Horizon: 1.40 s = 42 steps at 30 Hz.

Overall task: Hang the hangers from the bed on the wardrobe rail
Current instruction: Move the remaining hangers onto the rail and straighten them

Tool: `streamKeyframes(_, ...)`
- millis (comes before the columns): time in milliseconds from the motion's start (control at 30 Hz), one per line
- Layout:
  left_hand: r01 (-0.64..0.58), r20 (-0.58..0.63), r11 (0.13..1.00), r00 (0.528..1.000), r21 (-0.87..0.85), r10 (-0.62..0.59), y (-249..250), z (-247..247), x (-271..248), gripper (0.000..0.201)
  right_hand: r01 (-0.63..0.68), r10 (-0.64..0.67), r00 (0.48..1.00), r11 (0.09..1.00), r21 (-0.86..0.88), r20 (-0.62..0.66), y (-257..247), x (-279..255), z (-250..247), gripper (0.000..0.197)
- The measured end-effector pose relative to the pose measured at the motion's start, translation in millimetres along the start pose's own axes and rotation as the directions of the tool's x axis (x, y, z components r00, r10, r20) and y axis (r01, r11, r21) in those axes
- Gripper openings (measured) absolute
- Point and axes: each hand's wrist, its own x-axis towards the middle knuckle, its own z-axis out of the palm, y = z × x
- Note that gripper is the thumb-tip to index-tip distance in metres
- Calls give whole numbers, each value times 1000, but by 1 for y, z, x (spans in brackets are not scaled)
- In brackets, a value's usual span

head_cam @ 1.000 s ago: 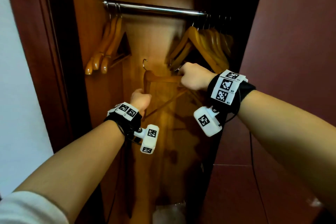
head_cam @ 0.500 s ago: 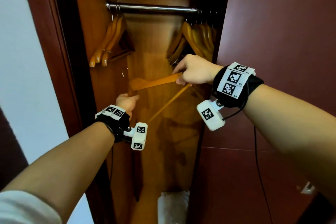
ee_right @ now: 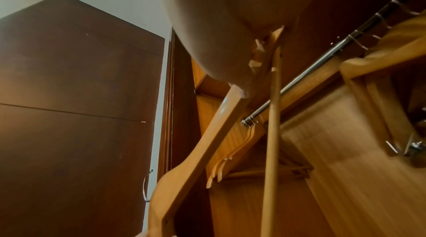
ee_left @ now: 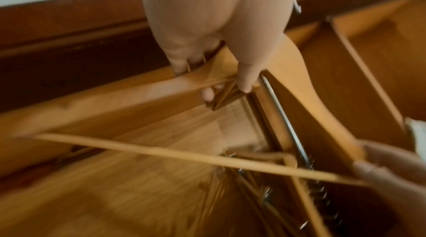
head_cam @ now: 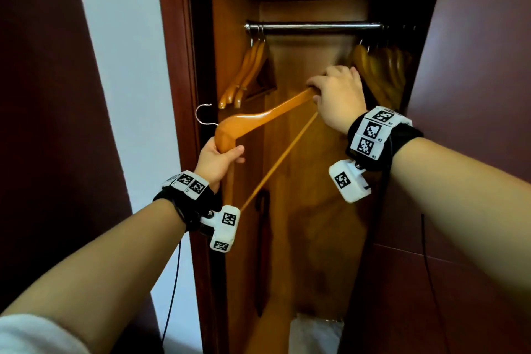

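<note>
Both hands clasp one wooden hanger [head_cam: 258, 118] below the wardrobe rail [head_cam: 313, 26]: the left hand [head_cam: 217, 159] grips its middle bend, the right hand [head_cam: 339, 95] its raised end.

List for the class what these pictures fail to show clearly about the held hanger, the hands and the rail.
- Right hand fingertips: head view, hidden behind the hand itself.
- Hanger lower end: head view, hidden behind the left hand and wrist camera.
- Rail right end: head view, lost in shadow; hanging hangers there uncountable.
- Left wrist view: motion blur smears everything.
</note>
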Motion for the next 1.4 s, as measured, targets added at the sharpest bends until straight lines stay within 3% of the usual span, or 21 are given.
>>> streamKeyframes(167, -36, 2, 998, 999, -52, 36, 16, -5, -4, 26, 27, -28, 1000, 977, 213, -1, -25, 8, 16, 44)
streamKeyframes(300, -54, -31, 996, 998, -73, 52, 28, 1, 1, 22, 94, -99, 995, 948, 304, 0, -43, 4, 27, 36)
streamKeyframes(400, -100, -62, 994, 993, -44, 97, 37, 12, 10, 20, 76, -126, 985, 933, 351, 122, -47, 5, 40, 26)
streamKeyframes(501, -98, -49, 994, 994, -51, 95, 44, 28, 21, 15, 54, -177, 933, 930, 364, 315, -46, 3, 55, 19)
streamKeyframes(701, -5, 42, 990, 999, -141, 11, 52, 77, 55, 25, 33, -240, 850, 913, 408, 470, -31, -5, 73, 36)
streamKeyframes(834, 3, 90, 989, 996, -147, 10, 53, 108, 81, 31, -60, -169, 825, 922, 383, 539, -12, -4, 84, 45)
streamKeyframes(1068, -14, 141, 981, 989, -191, 41, 58, 139, 117, 29, -233, -68, 791, 886, 402, 608, 8, 9, 95, 33)
streamKeyframes(1168, -51, 167, 979, 982, -198, 85, 62, 142, 131, 24, -350, -19, 793, 805, 480, 609, 10, 23, 100, 26)
streamKeyframes(1401, -207, 219, 975, 950, -85, 221, 73, 133, 162, 25, -545, 65, 805, 473, 693, 589, 4, 67, 107, 18)
